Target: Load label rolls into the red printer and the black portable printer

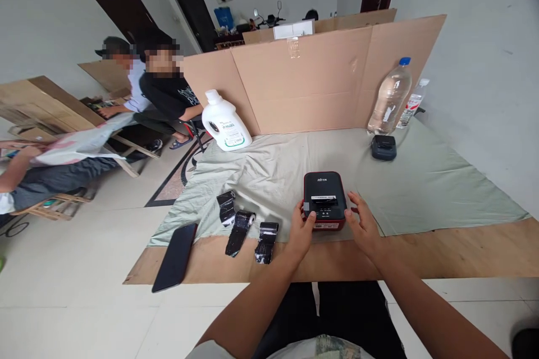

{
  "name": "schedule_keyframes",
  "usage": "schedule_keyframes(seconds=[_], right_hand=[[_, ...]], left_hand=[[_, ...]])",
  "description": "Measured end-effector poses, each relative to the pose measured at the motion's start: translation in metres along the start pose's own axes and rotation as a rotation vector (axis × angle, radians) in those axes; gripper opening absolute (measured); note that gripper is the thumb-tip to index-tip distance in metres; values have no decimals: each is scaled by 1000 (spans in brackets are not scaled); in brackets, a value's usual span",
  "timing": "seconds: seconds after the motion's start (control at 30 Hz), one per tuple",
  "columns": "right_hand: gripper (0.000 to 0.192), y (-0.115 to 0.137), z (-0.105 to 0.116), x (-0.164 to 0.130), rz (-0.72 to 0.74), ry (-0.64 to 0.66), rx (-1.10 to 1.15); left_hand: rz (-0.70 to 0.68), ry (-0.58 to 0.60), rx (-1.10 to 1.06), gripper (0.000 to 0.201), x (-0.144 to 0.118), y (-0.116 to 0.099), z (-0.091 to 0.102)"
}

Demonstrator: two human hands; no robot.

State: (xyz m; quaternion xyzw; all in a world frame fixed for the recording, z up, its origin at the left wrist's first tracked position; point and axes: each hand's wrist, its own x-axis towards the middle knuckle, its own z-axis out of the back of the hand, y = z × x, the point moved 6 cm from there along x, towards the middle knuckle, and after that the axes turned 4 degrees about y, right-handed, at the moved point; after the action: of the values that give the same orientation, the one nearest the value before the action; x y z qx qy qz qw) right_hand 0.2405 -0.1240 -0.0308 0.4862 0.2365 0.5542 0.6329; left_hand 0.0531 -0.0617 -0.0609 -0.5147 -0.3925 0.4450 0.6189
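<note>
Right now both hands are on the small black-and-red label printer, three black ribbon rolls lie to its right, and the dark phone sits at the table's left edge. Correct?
Not quite. The head view shows the three black ribbon rolls to the left of the small black-and-red label printer, not its right. The rest holds: left hand and right hand on the printer's sides, dark phone at the left edge.

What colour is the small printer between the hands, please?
The printer is black with a red base, seen in the head view.

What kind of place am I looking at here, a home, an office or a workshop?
Probably a makeshift workroom in a house or small shop. The wooden table is draped in a cloth and screened by cardboard; other people sit nearby. Both hands hold a small label printer, paper rolls beside it.
</note>
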Motion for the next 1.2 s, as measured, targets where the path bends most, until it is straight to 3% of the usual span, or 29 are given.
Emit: schedule_keyframes(seconds=[0.13,0.27,0.33,0.67,0.8,0.93,1.2], right_hand=[[41,16,-8,21,194,-84,-62],[32,22,-18,16,325,-134,-91],[25,23,-20,8,374,-188,-103],[11,25,-22,3,542,-292,-137],[10,23,-24,2,527,-300,-136],[10,22,-24,0,505,-324,-126],[12,19,-25,0,497,-324,-117]], left_hand=[[-75,-9,-62,62,26,-5,18],[-268,199,-44,53,48,-20,21],[-311,250,-26,46,54,-22,18],[-338,229,-280,38,57,-16,5],[-335,221,-300,38,57,-18,4],[-361,203,-368,51,58,-21,3],[-271,208,-452,87,61,-16,0]])
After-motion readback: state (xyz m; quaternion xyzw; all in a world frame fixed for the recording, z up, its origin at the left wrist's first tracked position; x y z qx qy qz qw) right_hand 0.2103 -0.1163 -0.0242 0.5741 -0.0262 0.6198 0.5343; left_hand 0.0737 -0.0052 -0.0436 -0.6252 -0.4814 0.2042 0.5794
